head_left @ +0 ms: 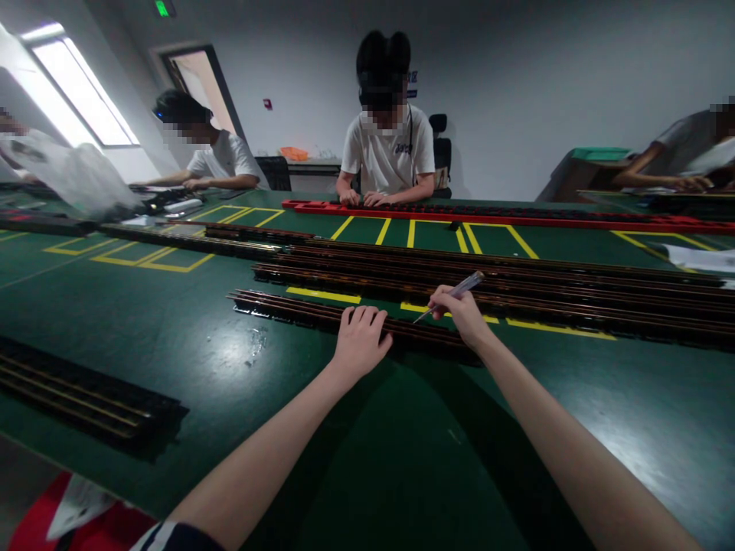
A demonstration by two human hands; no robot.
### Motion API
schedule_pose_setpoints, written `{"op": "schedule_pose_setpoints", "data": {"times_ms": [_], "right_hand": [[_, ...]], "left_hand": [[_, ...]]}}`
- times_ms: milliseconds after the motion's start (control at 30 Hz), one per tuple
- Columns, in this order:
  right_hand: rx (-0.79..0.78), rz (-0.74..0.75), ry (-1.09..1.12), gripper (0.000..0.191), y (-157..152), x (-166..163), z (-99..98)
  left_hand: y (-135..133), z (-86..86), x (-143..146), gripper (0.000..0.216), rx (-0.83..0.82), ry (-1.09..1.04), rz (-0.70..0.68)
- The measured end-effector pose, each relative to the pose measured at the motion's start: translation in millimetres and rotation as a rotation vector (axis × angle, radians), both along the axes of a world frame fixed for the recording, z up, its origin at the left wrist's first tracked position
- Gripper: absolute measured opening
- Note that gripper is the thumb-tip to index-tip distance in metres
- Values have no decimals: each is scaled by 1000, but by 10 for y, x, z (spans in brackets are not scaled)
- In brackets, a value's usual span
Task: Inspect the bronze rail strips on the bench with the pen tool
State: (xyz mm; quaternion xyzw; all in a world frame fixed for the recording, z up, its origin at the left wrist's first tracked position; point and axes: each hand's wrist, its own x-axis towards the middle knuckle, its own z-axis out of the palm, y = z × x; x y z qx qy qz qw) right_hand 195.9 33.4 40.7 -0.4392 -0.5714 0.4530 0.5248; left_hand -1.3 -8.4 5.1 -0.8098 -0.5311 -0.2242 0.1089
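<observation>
A long black rail with copper-coloured strips point(292, 308) lies across the green table in front of me. My left hand point(363, 337) rests over its middle, fingers curled over the rail and thumb along the near side. In my right hand point(461, 312) is a screwdriver point(466, 285) with a pale, see-through handle, gripped between thumb and fingers. It is tilted, its thin tip pointing down left to the rail, right of my left hand. Whether the tip touches the rail I cannot tell.
Several similar rails point(517, 295) lie side by side just beyond, and another bundle point(74, 390) sits at the near left. Yellow tape marks point(178, 260) line the green table point(230, 413). Across it, a co-worker point(387, 145) handles a long red rail point(517, 216). A plastic bag point(97, 184) stands far left.
</observation>
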Motion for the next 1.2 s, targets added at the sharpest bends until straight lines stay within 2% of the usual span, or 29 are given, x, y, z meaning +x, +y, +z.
{"op": "schedule_pose_setpoints", "data": {"times_ms": [300,1200], "right_hand": [[-19,70,-23,20,-8,-17,15],[-61,129,-60,22,56,87,-27]], "left_hand": [[-3,-12,-1,28,-2,-21,21],[3,-25,-18,41,-10,8,37]]}}
